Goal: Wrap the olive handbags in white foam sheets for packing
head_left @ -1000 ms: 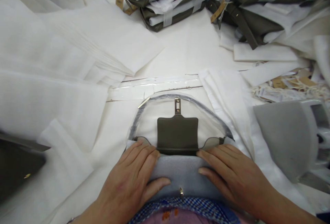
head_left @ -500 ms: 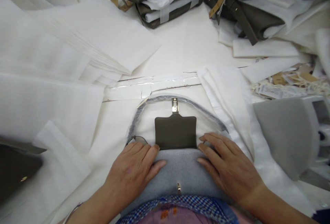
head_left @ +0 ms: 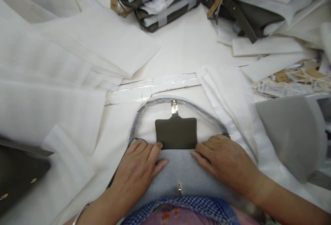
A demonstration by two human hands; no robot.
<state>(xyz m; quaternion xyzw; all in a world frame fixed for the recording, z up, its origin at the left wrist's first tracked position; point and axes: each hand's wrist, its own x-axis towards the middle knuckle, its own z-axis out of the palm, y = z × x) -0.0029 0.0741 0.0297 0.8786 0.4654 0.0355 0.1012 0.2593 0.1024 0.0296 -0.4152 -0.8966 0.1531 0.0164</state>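
The handbag (head_left: 178, 169) lies at the near edge of the worktop (head_left: 181, 52), its dark flap (head_left: 176, 133) pointing away. The left hand (head_left: 141, 164) and right hand (head_left: 229, 159) rest apart on its upper rim; whether they clamp it, I cannot tell. Smoothing that rim seems in hand; the next move probably calls for even pressure.

- Dark olive on flap (head_left: 176, 131)
- Gold on latch (head_left: 179, 189)
- Blue-grey on panel (head_left: 178, 169)
- Blue-and-white check on cloth (head_left: 191, 201)
- Tan on tags (head_left: 113, 5)
- White on sheets (head_left: 51, 104)

Left hand (head_left: 141, 163) and right hand (head_left: 224, 159) rest palm-down.
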